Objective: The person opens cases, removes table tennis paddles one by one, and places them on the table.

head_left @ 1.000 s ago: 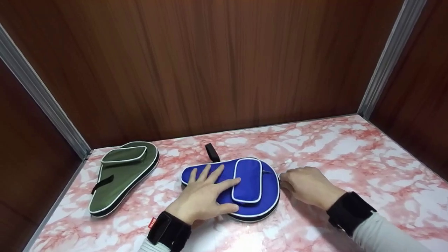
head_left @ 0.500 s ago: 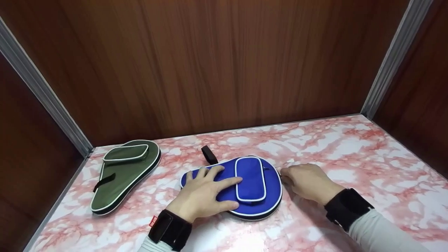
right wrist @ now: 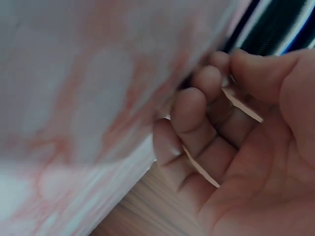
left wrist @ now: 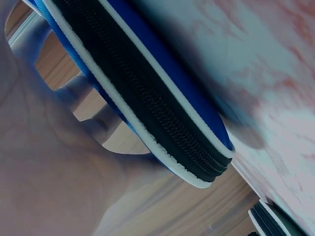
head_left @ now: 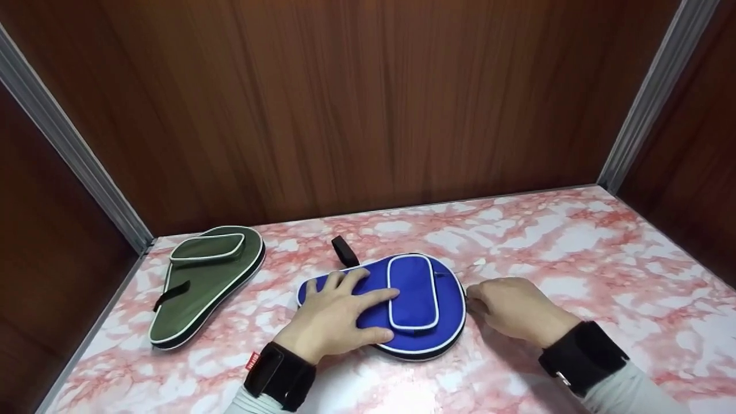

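Blue fabric paddle-shaped case (head_left: 379, 279) with white piping lies flat mid-scene on the red-and-white marbled tabletop (head_left: 546, 247), rounded end to the right, narrow end to the left. Beyond the tabletop stands a dark wood-grain panel (head_left: 368, 115). To the far left, well apart, is an olive-green fabric case (head_left: 210, 282) of similar shape.

My left hand (head_left: 330, 322) rests on the narrow part of the blue case, fingers spread and holding it down. My right hand (head_left: 512, 307) is at the rounded end, fingers curled, thumb and forefinger pinching at the zipped edge; the bit between the tips is hidden, though I take it for the zip pull.

Over the last second my right hand has shifted slightly nearer around that rim, while the case and my left hand look unmoved. I read this as slow work along the edge, braced from the left. On the near side, the black zip (left wrist: 152, 98) looks closed.

I have room to the right and near; the far panel is well away. The smallest item, a black strap loop (head_left: 345, 251), sticks out from the far edge, apart from my fingers.
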Motion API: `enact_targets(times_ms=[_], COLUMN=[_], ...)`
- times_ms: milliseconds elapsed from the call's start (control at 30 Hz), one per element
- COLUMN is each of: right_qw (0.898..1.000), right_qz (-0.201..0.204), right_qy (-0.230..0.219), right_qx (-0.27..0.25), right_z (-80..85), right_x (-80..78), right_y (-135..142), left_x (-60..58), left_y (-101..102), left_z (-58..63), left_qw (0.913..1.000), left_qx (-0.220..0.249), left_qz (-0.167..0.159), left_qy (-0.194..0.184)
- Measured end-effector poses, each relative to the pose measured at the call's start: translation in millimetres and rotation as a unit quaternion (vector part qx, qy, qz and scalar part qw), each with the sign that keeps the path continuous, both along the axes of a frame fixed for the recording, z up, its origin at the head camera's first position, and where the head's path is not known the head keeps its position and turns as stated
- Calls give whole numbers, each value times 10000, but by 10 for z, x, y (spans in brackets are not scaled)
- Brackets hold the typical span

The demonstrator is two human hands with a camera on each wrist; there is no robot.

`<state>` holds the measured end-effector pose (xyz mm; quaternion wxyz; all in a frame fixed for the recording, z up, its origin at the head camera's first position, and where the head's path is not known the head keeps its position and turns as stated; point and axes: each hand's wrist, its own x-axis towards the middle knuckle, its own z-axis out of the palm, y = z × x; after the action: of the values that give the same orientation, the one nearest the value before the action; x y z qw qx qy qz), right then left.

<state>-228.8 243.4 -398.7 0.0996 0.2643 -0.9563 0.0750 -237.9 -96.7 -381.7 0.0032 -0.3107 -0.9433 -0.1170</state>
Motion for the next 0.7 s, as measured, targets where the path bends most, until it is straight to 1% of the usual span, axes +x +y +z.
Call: enact_targets(times_ms=[167,267,433,700], right_qw=[9999,9999,9998,9996], right_qz=[131,173,176,141], right_qy=[-11,0,7,-259], right_qx=[4,-15,7,14], right_z=[14,19,28,21], right_x=[81,107,113,112], right_y=[-7,-14,-30,-63], left_x=[7,23,47,81], left_y=[7,16,60,175], left_z=[-5,-10,-11,-34], left_qw=[10000,9999,9995,9973], left_qx=[-39,-40,14,-31], left_qz=[-3,58,264,693], left_qy=[86,134,194,233])
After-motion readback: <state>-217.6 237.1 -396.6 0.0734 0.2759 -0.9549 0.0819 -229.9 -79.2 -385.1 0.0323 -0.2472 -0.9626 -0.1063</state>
